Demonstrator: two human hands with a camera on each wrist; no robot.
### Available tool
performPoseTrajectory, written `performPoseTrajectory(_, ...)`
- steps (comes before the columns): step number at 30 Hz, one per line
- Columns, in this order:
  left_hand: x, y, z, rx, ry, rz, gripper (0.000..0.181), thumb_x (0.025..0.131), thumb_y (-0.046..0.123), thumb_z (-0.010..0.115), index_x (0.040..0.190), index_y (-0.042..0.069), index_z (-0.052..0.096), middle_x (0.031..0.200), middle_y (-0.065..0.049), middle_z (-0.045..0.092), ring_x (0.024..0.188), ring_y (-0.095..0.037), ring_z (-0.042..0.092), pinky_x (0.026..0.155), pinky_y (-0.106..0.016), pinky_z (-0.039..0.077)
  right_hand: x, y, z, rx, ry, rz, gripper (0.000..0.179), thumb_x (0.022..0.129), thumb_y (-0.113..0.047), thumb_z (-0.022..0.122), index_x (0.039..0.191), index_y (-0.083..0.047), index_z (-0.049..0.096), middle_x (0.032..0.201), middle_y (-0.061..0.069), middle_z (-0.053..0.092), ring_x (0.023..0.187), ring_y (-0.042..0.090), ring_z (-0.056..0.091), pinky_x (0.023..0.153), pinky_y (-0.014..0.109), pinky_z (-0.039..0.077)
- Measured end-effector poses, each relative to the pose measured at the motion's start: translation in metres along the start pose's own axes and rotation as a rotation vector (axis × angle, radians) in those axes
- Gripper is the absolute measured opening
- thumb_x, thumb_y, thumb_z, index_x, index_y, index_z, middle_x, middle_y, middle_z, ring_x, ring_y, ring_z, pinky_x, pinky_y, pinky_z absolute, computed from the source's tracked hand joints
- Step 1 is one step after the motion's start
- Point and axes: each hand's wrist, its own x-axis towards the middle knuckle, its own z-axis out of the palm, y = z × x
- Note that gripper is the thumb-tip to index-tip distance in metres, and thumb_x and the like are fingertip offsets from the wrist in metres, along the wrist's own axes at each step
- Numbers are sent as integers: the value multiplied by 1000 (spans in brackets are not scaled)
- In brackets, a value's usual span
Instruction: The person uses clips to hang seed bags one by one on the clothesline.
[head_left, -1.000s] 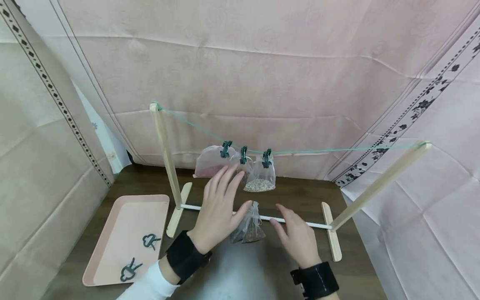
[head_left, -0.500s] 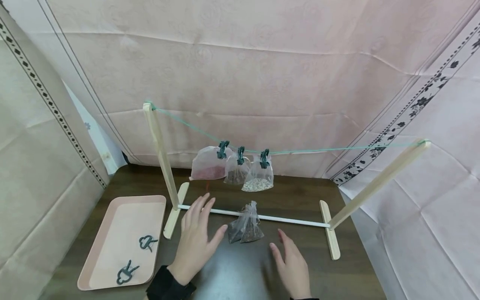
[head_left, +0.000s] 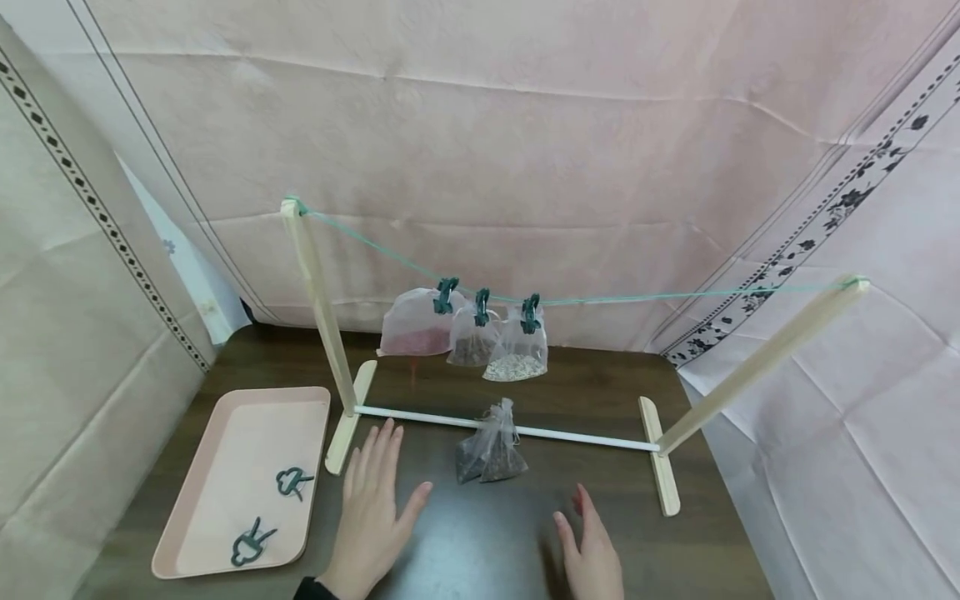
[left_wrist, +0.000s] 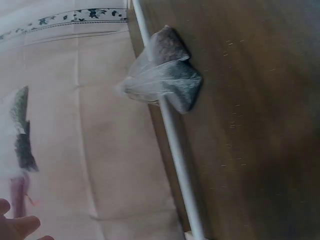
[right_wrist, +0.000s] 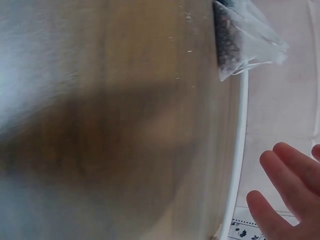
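My left hand [head_left: 371,508], fingers straight and holding nothing, is over the table between the tray and a sheer drawstring bag [head_left: 495,450] with dark filling. My right hand [head_left: 590,554] is right of that bag, lower in the head view, its fingers extended and holding nothing. The dark-filled bag sits against the white crossbar [head_left: 585,435]. Three more sheer bags hang by dark green clips from a green string [head_left: 637,297]: a pink-filled bag [head_left: 416,329], a small dark-filled bag [head_left: 472,342] and a bag of pale grains [head_left: 517,354].
On the left a pink tray [head_left: 217,442] holds two dark green clips, one clip [head_left: 292,481] farther back and another clip [head_left: 251,542] nearer. Wooden posts hold up the string, a left post [head_left: 318,308] and a slanted right post [head_left: 765,367]. Pale cloth surrounds the table's back and sides.
Both hands have drawn back toward the near edge; the left has come down and left from in front of the hanging bags. The bags and clips stay in place.
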Motion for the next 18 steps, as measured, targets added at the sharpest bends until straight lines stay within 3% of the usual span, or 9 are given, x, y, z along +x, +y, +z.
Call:
performPoseTrajectory(6, -13, -23, -1, 23, 16, -68, 77, 84, 44, 55, 143, 11, 17, 147, -9, 15, 133, -29, 9, 105, -44, -2, -5, 3, 2, -3, 6, 0, 65, 89, -47, 47, 136, -5, 32, 126, 14, 49, 113, 31, 46, 89, 49, 36)
performPoseTrajectory(11, -16, -51, -16, 46, 55, -149, 78, 84, 43, 55, 143, 10, 16, 146, -12, 16, 132, -32, 11, 103, -51, 0, -7, 5, 4, 9, 11, -9, 63, 88, -37, 54, 136, -3, 31, 125, 15, 49, 113, 31, 46, 90, 48, 36)
performPoseTrajectory(18, -19, -86, -36, 58, 96, -243, 73, 85, 39, 55, 142, 7, 20, 143, -18, 19, 129, -37, 15, 95, -62, 6, -9, 6, 6, 30, 23, 11, 62, 88, -37, 55, 135, -4, 33, 124, 14, 49, 112, 30, 46, 89, 48, 36)
